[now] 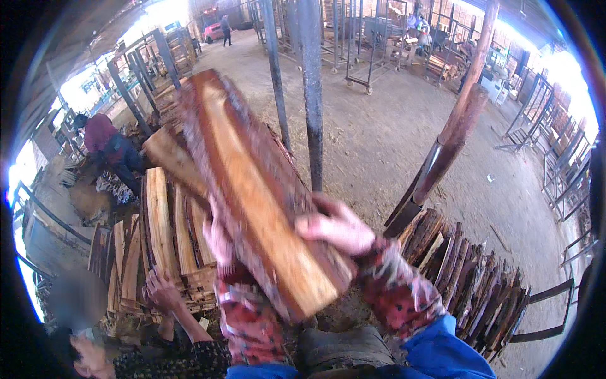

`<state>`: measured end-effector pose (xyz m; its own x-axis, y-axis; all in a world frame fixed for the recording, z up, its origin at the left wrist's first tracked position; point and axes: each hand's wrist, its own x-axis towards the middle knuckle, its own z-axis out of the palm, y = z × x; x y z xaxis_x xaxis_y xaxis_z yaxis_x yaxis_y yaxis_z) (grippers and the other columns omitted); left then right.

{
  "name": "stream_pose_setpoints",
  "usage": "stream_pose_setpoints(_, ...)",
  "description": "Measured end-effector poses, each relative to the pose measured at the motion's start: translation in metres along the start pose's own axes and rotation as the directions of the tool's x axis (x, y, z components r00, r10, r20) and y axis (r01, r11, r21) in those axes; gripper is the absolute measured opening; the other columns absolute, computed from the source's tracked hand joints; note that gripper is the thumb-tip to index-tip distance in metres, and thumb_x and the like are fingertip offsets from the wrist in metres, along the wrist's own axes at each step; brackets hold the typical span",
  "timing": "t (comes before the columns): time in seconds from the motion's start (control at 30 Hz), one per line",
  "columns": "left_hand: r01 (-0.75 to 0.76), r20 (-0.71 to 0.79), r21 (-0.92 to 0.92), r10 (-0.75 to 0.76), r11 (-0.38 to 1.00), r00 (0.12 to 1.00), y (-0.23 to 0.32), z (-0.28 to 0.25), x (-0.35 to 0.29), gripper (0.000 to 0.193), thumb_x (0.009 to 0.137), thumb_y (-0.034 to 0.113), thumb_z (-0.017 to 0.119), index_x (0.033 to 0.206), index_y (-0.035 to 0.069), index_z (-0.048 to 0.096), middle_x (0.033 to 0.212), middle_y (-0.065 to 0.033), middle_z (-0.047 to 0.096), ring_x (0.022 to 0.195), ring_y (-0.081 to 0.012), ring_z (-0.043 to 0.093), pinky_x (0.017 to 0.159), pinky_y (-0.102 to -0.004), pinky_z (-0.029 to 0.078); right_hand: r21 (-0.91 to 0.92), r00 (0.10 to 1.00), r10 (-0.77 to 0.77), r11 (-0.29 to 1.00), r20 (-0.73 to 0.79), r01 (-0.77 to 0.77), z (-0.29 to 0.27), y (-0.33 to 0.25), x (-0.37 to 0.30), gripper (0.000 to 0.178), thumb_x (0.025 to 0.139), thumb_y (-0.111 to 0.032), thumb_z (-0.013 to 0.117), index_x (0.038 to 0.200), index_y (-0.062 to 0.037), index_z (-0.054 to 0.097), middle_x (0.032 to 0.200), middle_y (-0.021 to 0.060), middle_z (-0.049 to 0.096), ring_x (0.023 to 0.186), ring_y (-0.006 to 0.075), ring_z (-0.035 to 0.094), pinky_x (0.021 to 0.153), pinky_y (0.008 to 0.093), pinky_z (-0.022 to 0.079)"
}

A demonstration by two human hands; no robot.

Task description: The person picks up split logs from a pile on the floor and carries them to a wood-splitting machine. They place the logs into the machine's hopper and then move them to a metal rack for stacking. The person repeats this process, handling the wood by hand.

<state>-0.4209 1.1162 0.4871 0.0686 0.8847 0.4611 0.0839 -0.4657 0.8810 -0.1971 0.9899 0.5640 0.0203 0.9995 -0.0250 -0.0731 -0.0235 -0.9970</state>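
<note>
Between my hands I hold a bark-edged wooden slab [252, 183], tilted, its near end low toward my body and its far end raised. A pale strip of bare wood runs along its face, with dark brown bark on both sides; motion blurs it. My left hand [219, 235] grips the left edge, its fingers partly hidden by the slab. My right hand [334, 228] is closed on the right edge, thumb on top. Patterned red sleeves cover my forearms. Another broad wooden piece [173, 158] shows behind the slab at the left.
A stack of sawn boards [161, 221] stands at the left, where a co-worker's hand [163, 290] touches it. Another person [107, 142] bends over farther left. Bark-covered pieces [473, 284] lie piled at the right. Metal posts [312, 95] and a slanted wooden pole [451, 132] rise ahead.
</note>
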Motion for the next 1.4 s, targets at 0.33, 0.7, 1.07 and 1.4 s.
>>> stream_pose_setpoints(0.33,0.086,-0.202,0.054,-0.073,0.995,0.977,-0.105,0.083,0.077,0.024,0.077,0.007,0.062,0.096,-0.007,0.059,0.088,-0.0093,0.065,0.077,-0.0172,0.060,0.073,-0.0298,0.047,-0.924,0.827,-0.559,0.281,0.064,0.261,0.005,0.051,0.065,0.069,0.062,-0.006,0.067,0.126,-0.0030,0.042,0.130,0.0126,0.040,0.122,0.0339,0.035,0.102,0.0444,0.030)
stream_pose_setpoints(0.7,-0.028,-0.363,-0.099,-0.010,0.995,0.932,-0.053,0.035,0.022,0.019,0.082,-0.006,0.055,0.101,-0.005,0.057,0.099,-0.0082,0.062,0.089,-0.0143,0.056,0.080,-0.0286,0.045,-0.891,0.808,-0.587,0.337,0.053,0.303,0.002,0.057,0.063,0.064,0.065,-0.004,0.064,0.126,-0.0065,0.042,0.127,0.0110,0.042,0.120,0.0324,0.037,0.099,0.0435,0.032)
stream_pose_setpoints(1.07,-0.218,-0.418,-0.065,0.172,0.974,0.892,0.139,-0.002,-0.037,0.037,0.088,0.003,0.050,0.124,-0.005,0.043,0.119,-0.0169,0.056,0.110,-0.0238,0.052,0.094,-0.0353,0.041,-0.910,0.739,-0.670,0.264,0.064,0.319,-0.004,0.062,0.061,0.054,0.068,-0.005,0.056,0.121,-0.0014,0.045,0.122,0.0121,0.044,0.116,0.0329,0.039,0.096,0.0431,0.033)
stream_pose_setpoints(1.4,0.153,0.037,-0.485,-0.155,0.861,0.987,0.101,0.023,-0.153,0.055,0.080,0.006,0.063,0.129,-0.002,0.039,0.115,-0.0186,0.053,0.098,-0.0229,0.054,0.089,-0.0386,0.044,-0.281,0.812,-0.481,0.771,0.331,0.572,0.019,0.107,-0.099,0.045,0.079,-0.023,0.067,0.115,-0.0011,0.051,0.111,0.0151,0.053,0.107,0.0339,0.047,0.093,0.0428,0.039)
